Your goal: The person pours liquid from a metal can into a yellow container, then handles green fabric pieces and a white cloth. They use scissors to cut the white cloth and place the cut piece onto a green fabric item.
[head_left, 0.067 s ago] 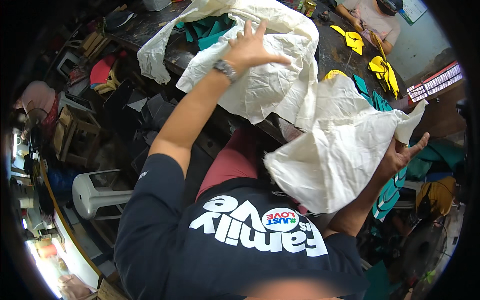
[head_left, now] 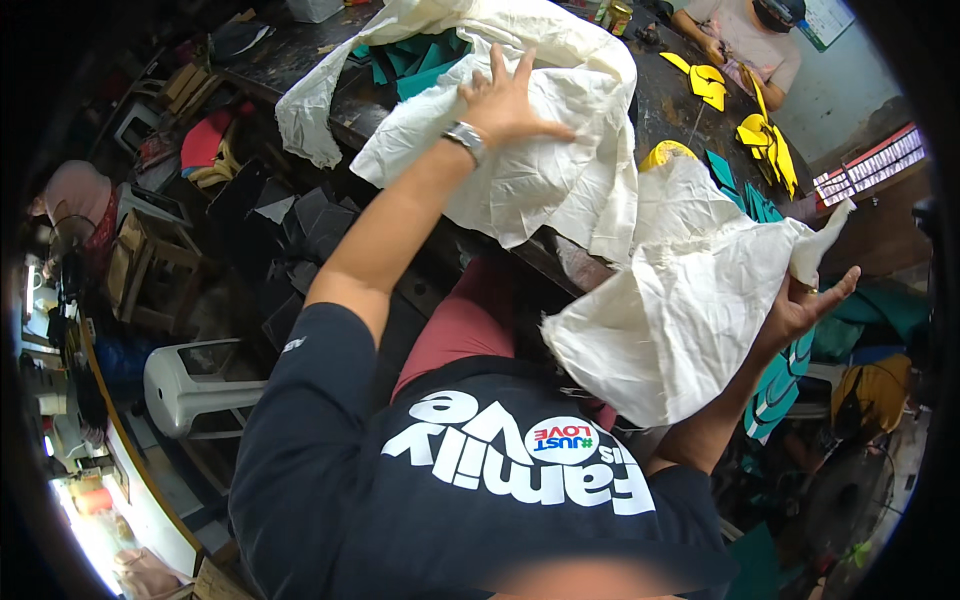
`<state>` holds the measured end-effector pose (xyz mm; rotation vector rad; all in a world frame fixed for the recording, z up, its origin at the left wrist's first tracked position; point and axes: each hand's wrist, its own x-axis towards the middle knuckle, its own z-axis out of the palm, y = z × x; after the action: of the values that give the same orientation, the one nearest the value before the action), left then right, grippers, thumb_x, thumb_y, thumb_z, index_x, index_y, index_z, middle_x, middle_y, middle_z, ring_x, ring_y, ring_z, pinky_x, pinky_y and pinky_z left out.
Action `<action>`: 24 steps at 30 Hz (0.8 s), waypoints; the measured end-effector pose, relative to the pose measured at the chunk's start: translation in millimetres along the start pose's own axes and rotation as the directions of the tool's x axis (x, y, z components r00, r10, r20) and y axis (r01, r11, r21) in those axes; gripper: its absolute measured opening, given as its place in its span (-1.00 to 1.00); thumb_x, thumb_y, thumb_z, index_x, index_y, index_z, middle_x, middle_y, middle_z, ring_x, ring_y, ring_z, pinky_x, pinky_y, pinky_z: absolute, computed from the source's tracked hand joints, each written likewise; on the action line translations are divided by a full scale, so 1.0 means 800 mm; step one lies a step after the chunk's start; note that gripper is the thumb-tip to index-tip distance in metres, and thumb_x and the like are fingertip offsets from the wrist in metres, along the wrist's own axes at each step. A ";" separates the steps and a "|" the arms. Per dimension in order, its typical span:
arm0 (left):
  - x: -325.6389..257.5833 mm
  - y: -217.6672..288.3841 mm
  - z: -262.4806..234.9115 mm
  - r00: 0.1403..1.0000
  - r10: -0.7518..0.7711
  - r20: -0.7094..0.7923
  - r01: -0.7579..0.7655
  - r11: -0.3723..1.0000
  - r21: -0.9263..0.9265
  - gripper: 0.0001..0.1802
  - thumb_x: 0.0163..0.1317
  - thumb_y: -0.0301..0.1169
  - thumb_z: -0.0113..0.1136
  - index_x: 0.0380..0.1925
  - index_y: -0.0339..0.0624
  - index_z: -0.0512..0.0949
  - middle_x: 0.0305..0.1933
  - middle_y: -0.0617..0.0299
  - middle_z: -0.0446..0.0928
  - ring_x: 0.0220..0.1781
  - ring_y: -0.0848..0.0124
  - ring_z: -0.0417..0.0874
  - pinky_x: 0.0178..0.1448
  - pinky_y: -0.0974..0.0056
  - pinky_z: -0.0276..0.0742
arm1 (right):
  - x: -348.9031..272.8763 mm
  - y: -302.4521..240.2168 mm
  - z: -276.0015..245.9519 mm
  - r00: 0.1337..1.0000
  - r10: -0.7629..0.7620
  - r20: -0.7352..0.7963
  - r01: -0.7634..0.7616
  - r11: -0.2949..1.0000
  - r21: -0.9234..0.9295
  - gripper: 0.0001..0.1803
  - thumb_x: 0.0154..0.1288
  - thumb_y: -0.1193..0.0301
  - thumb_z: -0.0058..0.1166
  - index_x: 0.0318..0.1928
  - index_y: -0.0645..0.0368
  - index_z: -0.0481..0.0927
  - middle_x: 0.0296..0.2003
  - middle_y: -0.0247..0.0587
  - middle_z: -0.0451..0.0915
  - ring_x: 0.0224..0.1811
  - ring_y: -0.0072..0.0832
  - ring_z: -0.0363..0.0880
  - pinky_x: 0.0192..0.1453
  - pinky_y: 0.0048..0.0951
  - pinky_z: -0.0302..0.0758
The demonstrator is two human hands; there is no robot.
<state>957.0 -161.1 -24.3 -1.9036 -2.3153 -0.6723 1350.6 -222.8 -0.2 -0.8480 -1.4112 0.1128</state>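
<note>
A large creased white cloth [head_left: 690,290] spreads over the dark table and hangs off its near edge toward my body. Fingers spread, my left hand [head_left: 508,105] lies flat on the part of the cloth on the table. On the right, my right hand [head_left: 800,308] grips the cloth near a raised corner; one digit sticks out and some fingers are hidden behind the fabric. Under the cloth's far left part, cut green pieces [head_left: 420,58] show through a gap. A yellow piece [head_left: 668,153] peeks out beside the cloth's middle.
On the dark table [head_left: 670,95] lie yellow cut pieces [head_left: 768,148] and green strips [head_left: 738,185]. Another person [head_left: 745,40] works at the far right. A white plastic stool [head_left: 190,385] stands at my left, near dark scraps [head_left: 315,235]. Green pieces [head_left: 778,395] hang below my right arm.
The cloth's hanging lower left corner has shifted slightly right and up. More of the yellow piece beside the cloth shows. My left hand has barely moved.
</note>
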 end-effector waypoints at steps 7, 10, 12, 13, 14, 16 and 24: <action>0.037 -0.059 0.070 0.984 -0.058 -0.168 -0.011 0.924 -0.381 -0.37 -0.08 -0.19 0.51 0.07 -0.09 0.64 0.05 -0.10 0.62 -0.01 0.06 0.72 0.05 0.11 0.62 | 0.008 0.054 0.034 0.882 0.294 0.368 -0.052 0.836 -0.546 -0.04 0.36 0.55 0.11 0.60 -0.15 -0.14 0.32 0.18 0.43 0.02 0.03 0.68 0.03 -0.16 0.57; 0.048 -0.078 0.039 0.929 -0.041 -0.369 -0.177 0.825 -0.537 -0.69 0.06 -0.37 0.46 -0.16 -0.20 0.73 -0.17 0.03 0.71 -0.11 0.27 0.75 -0.07 0.26 0.63 | 0.017 0.044 0.044 0.822 0.386 0.419 -0.024 0.758 -0.651 -0.03 0.27 0.57 0.07 0.60 -0.12 -0.10 0.41 0.14 0.31 0.26 0.09 0.50 0.28 -0.12 0.44; 0.049 -0.084 0.012 0.846 0.012 -0.533 -0.395 0.685 -0.612 -0.77 0.13 -0.47 0.43 -0.18 -0.23 0.73 -0.16 0.07 0.72 -0.14 0.35 0.73 -0.05 0.33 0.61 | 0.034 0.021 0.059 0.841 0.424 0.337 0.038 0.575 -0.817 0.01 0.23 0.58 0.11 0.60 -0.08 -0.11 0.47 0.10 0.23 0.36 0.06 0.40 0.36 -0.14 0.40; 0.049 -0.084 0.000 0.789 0.055 -0.612 -0.502 0.632 -0.591 -0.80 0.17 -0.61 0.37 -0.17 -0.27 0.71 -0.15 0.16 0.72 -0.15 0.48 0.68 -0.01 0.41 0.57 | 0.037 0.006 0.070 0.894 0.105 0.436 0.248 0.694 -0.676 0.05 0.19 0.55 0.19 0.60 -0.01 -0.11 0.51 0.10 0.12 0.42 0.03 0.33 0.42 -0.19 0.37; 0.045 -0.081 -0.009 0.821 0.038 -0.570 -0.477 0.597 -0.645 -0.79 0.17 -0.63 0.36 -0.17 -0.28 0.70 -0.14 0.19 0.71 -0.14 0.49 0.67 0.01 0.41 0.57 | 0.047 -0.004 0.094 0.879 -0.017 0.476 0.287 0.816 -0.502 0.12 0.14 0.45 0.33 0.60 0.02 -0.12 0.53 0.09 0.07 0.47 -0.01 0.27 0.48 -0.18 0.30; 0.037 -0.073 -0.024 0.809 0.052 -0.586 -0.533 0.485 -0.693 -0.79 0.17 -0.68 0.34 -0.17 -0.30 0.69 -0.14 0.25 0.70 -0.12 0.52 0.65 0.05 0.40 0.57 | 0.057 -0.023 0.151 0.801 -0.042 0.598 0.091 0.994 -0.053 0.37 -0.04 0.23 0.54 0.61 -0.11 -0.24 0.53 0.09 0.04 0.50 0.03 0.22 0.52 0.04 0.21; 0.006 -0.083 -0.034 0.795 0.429 -0.429 -0.605 0.527 -0.596 -0.42 0.05 -0.47 0.50 0.11 -0.24 0.51 0.16 0.06 0.52 0.22 0.23 0.53 0.34 0.23 0.41 | 0.060 -0.038 0.409 0.679 -0.127 0.723 0.141 0.989 0.041 0.18 -0.07 0.59 0.40 0.57 -0.04 0.04 0.07 0.06 0.61 0.12 -0.04 0.61 0.14 -0.20 0.55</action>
<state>887.1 -175.8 -17.4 -2.4415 -1.2371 -1.7572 1057.1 -71.6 32.6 -0.7330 -2.2301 0.3567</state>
